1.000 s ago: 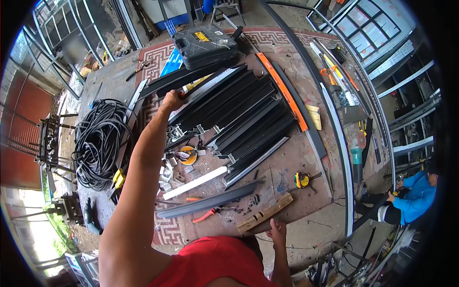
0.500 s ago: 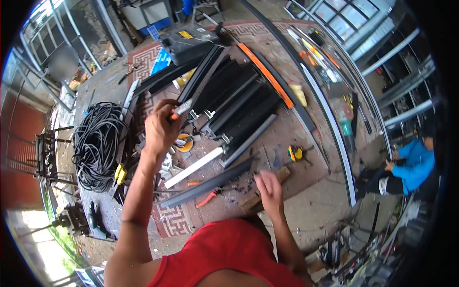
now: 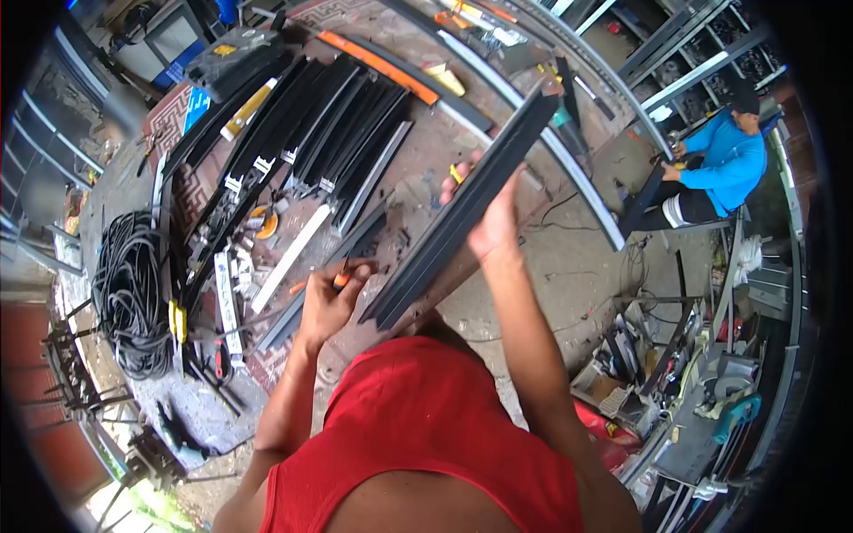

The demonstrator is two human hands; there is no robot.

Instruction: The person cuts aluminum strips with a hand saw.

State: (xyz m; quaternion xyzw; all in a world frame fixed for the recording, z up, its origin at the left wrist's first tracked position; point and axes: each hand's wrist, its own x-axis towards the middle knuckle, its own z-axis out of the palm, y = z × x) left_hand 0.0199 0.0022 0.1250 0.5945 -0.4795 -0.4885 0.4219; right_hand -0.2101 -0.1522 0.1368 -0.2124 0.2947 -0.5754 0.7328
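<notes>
My right hand grips a long black metal profile, which slants across the view with its near end low over the table edge. Its fingers curl round the far side, partly hidden by the profile. Beside the profile's near end, my left hand is closed on a small tool with an orange end; the rest of that tool is mostly hidden in the fist. Just beyond the left hand lies a dark grey profile on the table. Something yellow shows by my right fingertips.
A stack of black profiles covers the table's middle, with an orange bar behind it. Coiled black cable lies at left. A white strip rests nearby. A person in blue sits at right, holding a dark piece.
My right hand has taken hold of a black profile and raised it. My left hand has come back from the stack toward my body, still holding the orange-ended tool. The view has shifted.
</notes>
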